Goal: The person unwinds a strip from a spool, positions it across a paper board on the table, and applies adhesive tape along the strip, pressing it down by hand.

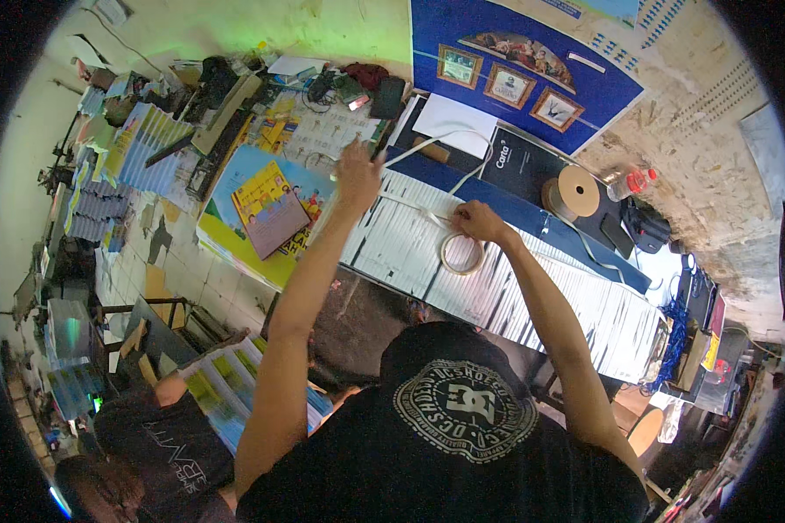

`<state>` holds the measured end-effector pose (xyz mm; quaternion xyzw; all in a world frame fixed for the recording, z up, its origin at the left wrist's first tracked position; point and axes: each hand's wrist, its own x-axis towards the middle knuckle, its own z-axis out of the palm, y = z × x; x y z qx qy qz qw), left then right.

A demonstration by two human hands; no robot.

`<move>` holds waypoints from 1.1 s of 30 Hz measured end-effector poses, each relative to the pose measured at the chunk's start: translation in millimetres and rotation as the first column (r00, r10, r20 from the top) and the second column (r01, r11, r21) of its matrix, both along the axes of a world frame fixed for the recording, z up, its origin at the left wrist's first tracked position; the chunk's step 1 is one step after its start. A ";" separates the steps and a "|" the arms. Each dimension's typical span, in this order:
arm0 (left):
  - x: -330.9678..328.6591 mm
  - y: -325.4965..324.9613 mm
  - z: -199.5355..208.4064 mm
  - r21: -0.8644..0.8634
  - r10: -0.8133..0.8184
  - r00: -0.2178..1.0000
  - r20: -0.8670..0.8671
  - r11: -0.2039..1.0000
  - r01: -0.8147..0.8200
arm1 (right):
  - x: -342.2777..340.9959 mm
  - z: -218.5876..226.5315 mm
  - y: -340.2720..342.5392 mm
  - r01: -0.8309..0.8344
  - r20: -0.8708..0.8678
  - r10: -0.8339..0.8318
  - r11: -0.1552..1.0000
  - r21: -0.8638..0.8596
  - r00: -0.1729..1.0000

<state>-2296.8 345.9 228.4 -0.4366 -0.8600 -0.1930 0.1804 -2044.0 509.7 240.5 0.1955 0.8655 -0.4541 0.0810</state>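
Note:
A long row of stacked books or paper blocks (392,234) lies before me, pale edges up. My left hand (358,179) is over the row's left end, fingers closed on a narrow white ribbon (399,160). The ribbon arcs up and right in a loose loop, then comes back down toward the row. My right hand (478,220) is at the middle of the row, fingers curled at the upper rim of a roll of tape (462,254), which rests against the pale edges. A pale strip runs from near the roll leftward; its far end is unclear.
Colourful booklets (269,205) lie left of the row. Behind it are a black box (532,170), a spool (577,191), a plastic bottle (619,186) and a phone (617,235). Another person (161,449) sits at lower left beside stacked printed sheets (227,383).

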 end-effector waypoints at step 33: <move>26.6 22.8 -67.1 -0.327 0.226 0.971 0.081 0.926 -0.189 | 543.1 232.9 237.8 0.316 -0.133 -0.675 0.155 0.936 0.726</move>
